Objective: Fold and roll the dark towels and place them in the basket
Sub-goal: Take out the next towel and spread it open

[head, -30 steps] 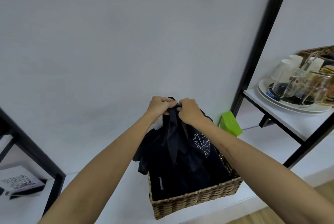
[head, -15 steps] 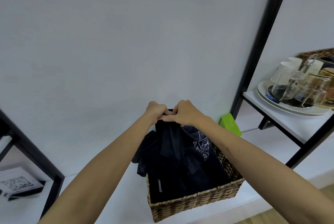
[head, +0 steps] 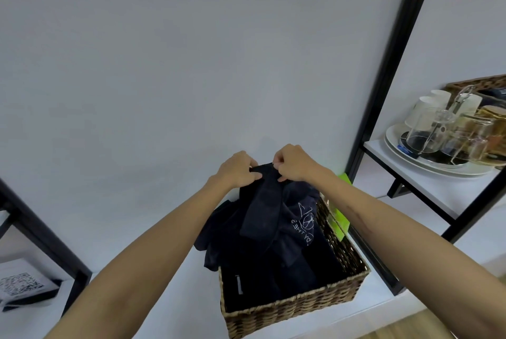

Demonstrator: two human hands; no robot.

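Seen from the head camera: a dark towel [head: 262,210] is held up above a wicker basket [head: 295,308] on a white shelf [head: 153,311]. Its top edge is pinched at the middle, the left hand [head: 236,170] and the right hand [head: 291,165] set close together with fingers curled tight round the cloth. The towel hangs down as a narrow folded strip, its lower end resting on a heap of other dark cloth [head: 276,256] that fills the basket and spills over the far-left rim. White lettering can be made out on one piece in the heap. A green object [head: 341,217] is wedged just beside the basket's right wall. On a neighbouring shelf to the right, glass jars [head: 438,130] are stacked on white plates [head: 427,166].

The towel appears to be only partly folded and not yet rolled. Because it is gripped near one point, the strip could twist or fall open, and the fold would be lost. Its hanging end could also catch on the loose heap and drag more cloth over the rim. With the basket so full, little room seems to be left for a finished roll.
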